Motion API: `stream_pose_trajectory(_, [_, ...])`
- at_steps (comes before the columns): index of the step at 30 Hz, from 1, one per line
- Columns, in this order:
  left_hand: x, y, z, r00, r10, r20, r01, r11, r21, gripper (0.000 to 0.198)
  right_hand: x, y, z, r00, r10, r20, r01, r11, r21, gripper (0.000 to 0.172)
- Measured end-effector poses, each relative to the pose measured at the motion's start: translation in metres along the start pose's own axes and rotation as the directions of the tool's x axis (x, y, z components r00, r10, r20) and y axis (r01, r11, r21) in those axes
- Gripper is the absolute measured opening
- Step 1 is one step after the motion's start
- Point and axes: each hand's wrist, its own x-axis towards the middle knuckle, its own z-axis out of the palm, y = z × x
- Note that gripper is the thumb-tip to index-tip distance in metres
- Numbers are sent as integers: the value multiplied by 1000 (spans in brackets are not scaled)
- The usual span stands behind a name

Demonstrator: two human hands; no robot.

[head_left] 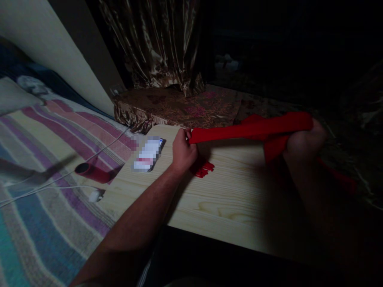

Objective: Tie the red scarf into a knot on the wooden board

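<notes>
A red scarf [239, 132] with a fringed end is stretched between my two hands above a small wooden table [233, 199]. My left hand [184, 151] is closed on one part of it, and the fringe hangs below that hand near the tabletop. On the other side, my right hand [306, 139] grips the scarf, its fingers partly hidden by the folded cloth and the dark. More red cloth drops below and behind the right hand. A phone with a lit screen [148, 154] lies on the table, left of my left hand.
At the left is a bed with a striped cover [60, 159]. A red cylinder [92, 172], a white charger plug [95, 195] and white cables lie beside the table. Behind stand a patterned cloth-covered ledge [185, 105] and a shiny curtain [155, 44]. The right side is very dark.
</notes>
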Motion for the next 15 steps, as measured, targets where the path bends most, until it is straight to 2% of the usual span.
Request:
stream_pose_trajectory(2, [1, 1, -1, 999, 38, -30, -40, 998, -57, 25, -1, 0, -1, 1000, -9, 0, 9, 1000, 21, 33])
stream_pose_trajectory(5, [5, 10, -6, 992, 75, -98, -80, 996, -48, 24, -3, 1, -1, 1000, -9, -3, 9, 1000, 26, 36])
stream_pose_trajectory(8, [10, 23, -17, 987, 106, -117, -108, 994, -12, 36, -4, 1, -2, 1000, -7, 8, 7, 1000, -14, 38])
stream_pose_trajectory(10, [10, 34, -27, 989, 140, -39, -139, 990, 25, 46, -5, 1, -1, 1000, 1, 17, -1, 1000, -13, 35])
stream_pose_trajectory(12, [7, 46, -38, 983, 163, 85, -171, 980, 103, 49, -4, 0, 1, 1000, 18, 11, -18, 1000, 14, 27])
stream_pose_trajectory(15, [-4, 63, -56, 963, 117, 243, -188, 937, 296, 49, -4, -4, 4, 998, 62, -23, -61, 998, 30, 16])
